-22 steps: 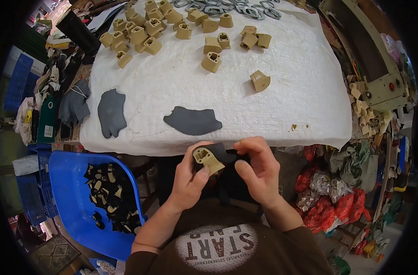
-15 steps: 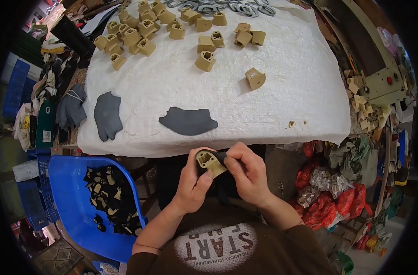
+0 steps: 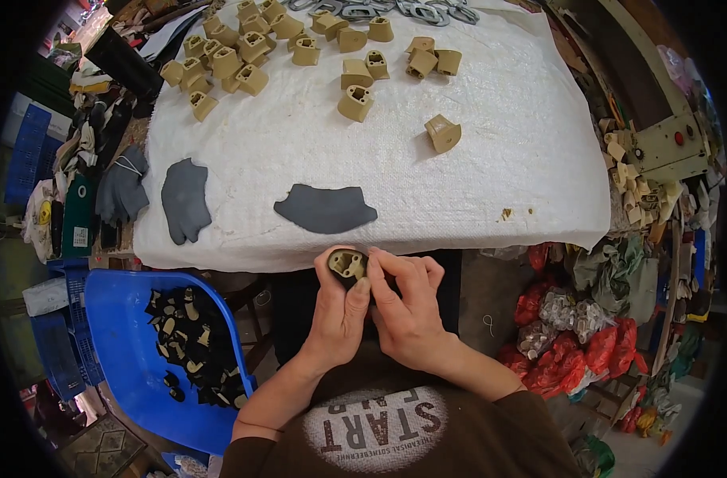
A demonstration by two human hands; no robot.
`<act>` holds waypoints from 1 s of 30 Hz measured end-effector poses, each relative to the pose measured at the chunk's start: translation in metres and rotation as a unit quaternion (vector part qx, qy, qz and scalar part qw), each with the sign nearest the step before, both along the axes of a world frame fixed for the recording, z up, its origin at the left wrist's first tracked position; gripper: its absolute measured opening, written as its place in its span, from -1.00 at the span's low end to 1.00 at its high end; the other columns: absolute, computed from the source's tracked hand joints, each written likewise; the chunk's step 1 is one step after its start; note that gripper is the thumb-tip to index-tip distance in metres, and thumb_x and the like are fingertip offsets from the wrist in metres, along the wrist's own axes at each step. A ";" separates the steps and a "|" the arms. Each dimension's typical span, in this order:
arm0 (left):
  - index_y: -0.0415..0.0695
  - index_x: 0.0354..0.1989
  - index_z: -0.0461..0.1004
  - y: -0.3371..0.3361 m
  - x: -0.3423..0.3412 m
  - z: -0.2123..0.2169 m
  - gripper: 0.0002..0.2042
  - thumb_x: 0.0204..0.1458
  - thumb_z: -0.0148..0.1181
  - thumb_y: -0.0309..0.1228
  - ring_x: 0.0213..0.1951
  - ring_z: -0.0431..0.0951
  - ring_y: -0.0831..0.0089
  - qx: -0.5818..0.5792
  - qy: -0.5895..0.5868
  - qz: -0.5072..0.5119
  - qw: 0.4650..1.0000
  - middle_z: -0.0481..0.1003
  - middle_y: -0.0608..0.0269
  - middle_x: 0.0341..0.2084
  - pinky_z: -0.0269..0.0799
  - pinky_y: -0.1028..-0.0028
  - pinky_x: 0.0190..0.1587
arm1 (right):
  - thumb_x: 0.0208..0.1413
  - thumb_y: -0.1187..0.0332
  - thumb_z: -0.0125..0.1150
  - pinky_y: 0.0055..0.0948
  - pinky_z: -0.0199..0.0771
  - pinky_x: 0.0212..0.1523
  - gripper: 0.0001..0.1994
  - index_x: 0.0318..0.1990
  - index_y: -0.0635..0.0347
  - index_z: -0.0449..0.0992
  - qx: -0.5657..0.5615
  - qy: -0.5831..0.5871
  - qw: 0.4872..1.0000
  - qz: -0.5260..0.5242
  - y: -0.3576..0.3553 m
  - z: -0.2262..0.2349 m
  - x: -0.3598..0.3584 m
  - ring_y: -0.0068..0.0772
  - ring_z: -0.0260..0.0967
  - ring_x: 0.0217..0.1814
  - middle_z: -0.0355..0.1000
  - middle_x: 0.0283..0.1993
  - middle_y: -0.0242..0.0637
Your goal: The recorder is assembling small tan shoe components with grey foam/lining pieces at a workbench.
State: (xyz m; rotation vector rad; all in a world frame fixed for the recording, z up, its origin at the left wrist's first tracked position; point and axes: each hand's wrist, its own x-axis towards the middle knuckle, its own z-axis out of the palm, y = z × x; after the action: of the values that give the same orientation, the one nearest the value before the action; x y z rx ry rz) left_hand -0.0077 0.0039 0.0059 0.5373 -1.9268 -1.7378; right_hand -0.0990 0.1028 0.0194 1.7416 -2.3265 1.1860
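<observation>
A tan plastic shoe heel [image 3: 348, 261], hollow end up, is held in front of me just past the table's near edge. A dark leather piece is wrapped around its side, mostly hidden by fingers. My left hand [image 3: 336, 315] is closed around the heel, thumb along its near side. Against the heel's right side, my right hand [image 3: 409, 301] pinches at the leather's edge with thumb and fingertips. Two cut dark grey leather pieces lie on the cloth beyond: a curved one [image 3: 325, 209] straight ahead and another [image 3: 186, 201] farther left.
Several bare tan heels [image 3: 252, 48] stand at the table's far side, with one nearer heel [image 3: 442, 134] to the right. Grey metal rings [image 3: 415, 11] lie behind them. A blue tub [image 3: 168, 414] of covered heels [image 3: 190, 342] sits low left; red bags [image 3: 566, 366] are at right.
My right hand has come leftward to the heel's right side, and the leather flap that stood out there is now drawn round it. The heel has turned and sits slightly higher.
</observation>
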 end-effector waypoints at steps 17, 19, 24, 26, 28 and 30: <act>-0.30 0.31 -0.21 -0.001 0.006 0.003 -0.36 0.24 -0.28 -0.08 0.07 0.25 0.39 0.217 0.026 -0.186 0.958 0.13 -0.02 0.15 0.15 0.43 0.14 | -0.13 0.48 0.32 -0.43 0.33 0.00 -0.49 0.06 0.27 0.35 0.066 -0.529 0.825 0.189 0.002 0.007 -0.062 -0.46 0.36 -0.09 0.41 -0.18 -0.28; -0.29 0.31 -0.20 0.004 0.003 0.002 -0.30 0.19 -0.27 0.02 -0.15 0.24 0.50 0.200 0.008 -0.168 0.965 0.20 0.13 -0.04 0.16 0.53 -0.11 | -0.14 0.50 0.30 -0.44 0.34 -0.03 -0.48 0.07 0.27 0.35 0.083 -0.477 0.852 0.197 -0.001 0.009 -0.066 -0.48 0.36 -0.13 0.41 -0.22 -0.30; -0.26 0.29 -0.17 0.003 0.000 0.000 -0.26 0.16 -0.30 0.12 -0.41 0.25 0.61 0.197 -0.010 -0.143 0.970 0.27 0.27 -0.22 0.17 0.62 -0.39 | -0.12 0.53 0.24 -0.50 0.36 -0.16 -0.49 0.08 0.26 0.35 0.057 -0.439 0.882 0.159 0.001 0.001 -0.058 -0.53 0.35 -0.27 0.41 -0.34 -0.35; -0.25 0.29 -0.14 0.001 0.001 0.001 -0.30 0.18 -0.30 0.09 -0.44 0.26 0.59 0.231 -0.008 -0.168 0.958 0.29 0.27 -0.25 0.18 0.59 -0.43 | -0.09 0.53 0.21 -0.53 0.36 -0.23 -0.53 0.07 0.26 0.35 0.029 -0.512 0.851 0.114 0.003 -0.003 -0.056 -0.57 0.34 -0.34 0.41 -0.38 -0.36; -0.21 0.28 -0.09 0.000 0.001 -0.005 -0.35 0.19 -0.32 0.06 -0.46 0.27 0.58 0.262 0.006 -0.171 0.950 0.31 0.27 -0.27 0.18 0.57 -0.45 | -0.06 0.53 0.20 -0.52 0.34 -0.19 -0.56 0.05 0.27 0.37 0.033 -0.539 0.837 0.091 0.001 -0.005 -0.052 -0.55 0.33 -0.30 0.40 -0.37 -0.35; -0.18 0.27 -0.05 -0.001 0.002 -0.006 -0.39 0.20 -0.35 0.04 -0.47 0.27 0.56 0.292 0.019 -0.172 0.941 0.33 0.26 -0.29 0.19 0.56 -0.47 | -0.04 0.52 0.20 -0.51 0.32 -0.16 -0.60 0.03 0.27 0.39 0.038 -0.565 0.821 0.070 -0.001 -0.004 -0.053 -0.52 0.33 -0.26 0.39 -0.37 -0.33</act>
State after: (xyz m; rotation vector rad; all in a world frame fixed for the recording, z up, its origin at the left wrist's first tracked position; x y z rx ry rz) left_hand -0.0058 0.0027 0.0000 0.3670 -1.5196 -2.5488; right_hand -0.1523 0.1013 0.0149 1.3649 -2.7165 2.7653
